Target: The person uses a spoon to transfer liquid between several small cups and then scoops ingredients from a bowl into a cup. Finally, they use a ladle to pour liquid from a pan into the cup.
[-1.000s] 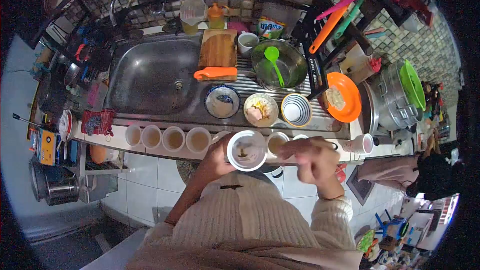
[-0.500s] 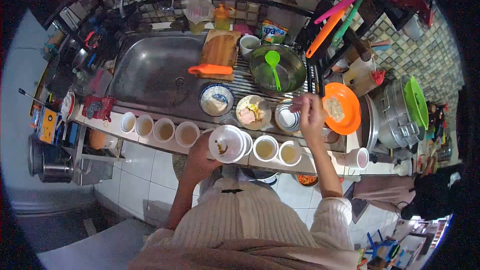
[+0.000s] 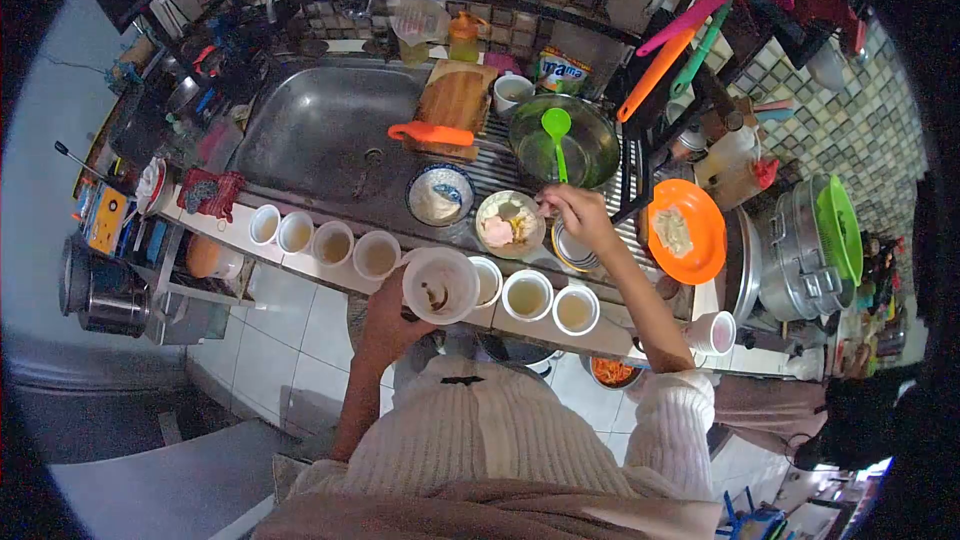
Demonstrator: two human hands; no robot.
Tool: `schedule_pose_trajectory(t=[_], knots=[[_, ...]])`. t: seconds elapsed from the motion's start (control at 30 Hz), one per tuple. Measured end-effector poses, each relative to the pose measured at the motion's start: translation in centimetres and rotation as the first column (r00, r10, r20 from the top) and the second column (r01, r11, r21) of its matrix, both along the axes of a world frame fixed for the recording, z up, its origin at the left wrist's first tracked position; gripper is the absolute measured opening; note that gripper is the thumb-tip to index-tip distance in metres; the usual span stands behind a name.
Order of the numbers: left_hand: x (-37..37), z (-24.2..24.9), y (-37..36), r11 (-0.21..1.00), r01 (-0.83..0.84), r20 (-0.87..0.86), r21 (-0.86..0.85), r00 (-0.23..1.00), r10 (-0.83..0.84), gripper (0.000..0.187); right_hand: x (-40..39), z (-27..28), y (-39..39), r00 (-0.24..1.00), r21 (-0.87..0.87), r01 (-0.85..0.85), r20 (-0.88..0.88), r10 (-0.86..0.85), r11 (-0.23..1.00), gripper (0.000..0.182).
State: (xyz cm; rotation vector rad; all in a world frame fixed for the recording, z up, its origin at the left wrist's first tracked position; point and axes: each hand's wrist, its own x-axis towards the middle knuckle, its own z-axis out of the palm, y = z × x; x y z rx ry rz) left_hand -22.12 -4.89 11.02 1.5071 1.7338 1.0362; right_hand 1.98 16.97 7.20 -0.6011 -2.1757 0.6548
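Note:
In my left hand point(image 3: 388, 318) is a white plastic cup point(image 3: 441, 286), its mouth tilted toward me, with a little brown stuff at the bottom. The fingers of my right hand point(image 3: 580, 215) are closed on a spoon, largely hidden, which reaches into a bowl point(image 3: 508, 248) of pink, yellow and pale food. Partly under my right wrist stands a small striped bowl point(image 3: 573, 253). Left of the food bowl is a blue-patterned bowl point(image 3: 440, 195) with a white substance. Several cups of pale liquid point(image 3: 527, 295) line the counter edge on both sides of the held cup.
A steel pot point(image 3: 600, 140) with a green ladle point(image 3: 557, 125) sits behind the bowls. An orange plate point(image 3: 690, 250) with pale food lies right. The sink point(image 3: 320, 130) and a cutting board point(image 3: 450, 100) with an orange-handled knife point(image 3: 430, 133) are left. Stacked cups point(image 3: 712, 333) stand at right.
My right hand has moved left from the striped bowl to the food bowl. The cup in my left hand has tilted and shifted slightly left. The camera view has turned a little.

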Motion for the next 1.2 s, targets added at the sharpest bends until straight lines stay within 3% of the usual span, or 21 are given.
schedule_pose_trajectory(t=[0.2,0.27,0.4,0.47,0.57,0.77,0.9,0.97,1.1,1.2], knots=[[0.2,0.5,-0.7,0.999,-0.002,0.000,0.041,1.000,0.002,0.069,0.5,0.2,-0.3,0.995,-0.105,0.062,-0.067,-0.069,0.993,0.010],[0.0,0.3,-0.7,0.999,-0.001,0.006,0.038,1.000,0.001,0.069,0.7,0.1,-0.6,0.980,-0.107,0.192,-0.032,-0.197,0.975,0.011],[-0.4,0.1,-0.8,1.000,0.005,0.008,0.004,1.000,-0.005,0.069,0.9,-0.6,-1.1,0.958,-0.175,0.251,-0.099,-0.271,0.952,0.012],[-0.5,0.0,-1.0,1.000,0.008,0.015,0.006,1.000,-0.008,0.069,0.8,0.0,-1.7,0.929,-0.296,0.284,-0.152,-0.338,0.912,0.015],[-0.6,0.3,-1.2,1.000,0.011,0.033,0.003,0.999,-0.011,0.069,0.9,0.4,-2.2,0.889,-0.345,0.395,-0.091,-0.449,0.852,0.016],[-0.9,0.1,-1.5,1.000,0.007,-0.010,-0.013,1.000,-0.007,0.069,1.4,-1.4,-1.5,0.866,-0.409,0.359,-0.188,-0.463,0.839,0.020],[-1.4,-0.9,-1.4,0.998,0.060,-0.046,0.037,0.997,-0.058,0.068,2.0,-2.7,-0.9,0.835,-0.332,0.442,-0.187,-0.518,0.833,0.021],[-1.1,-0.5,-1.3,0.998,0.061,-0.012,0.031,0.998,-0.061,0.068,1.8,-0.6,-2.1,0.805,-0.479,0.364,-0.270,-0.528,0.799,0.020],[-0.9,-0.6,-0.9,0.987,0.105,0.054,0.121,0.992,-0.112,0.065,2.5,-0.2,-2.1,0.748,-0.562,0.263,-0.394,-0.533,0.784,0.019],[0.0,0.4,-0.6,0.991,0.106,0.025,0.086,0.994,-0.108,0.065,2.9,1.4,-2.8,0.714,-0.563,0.219,-0.464,-0.524,0.797,0.020]])
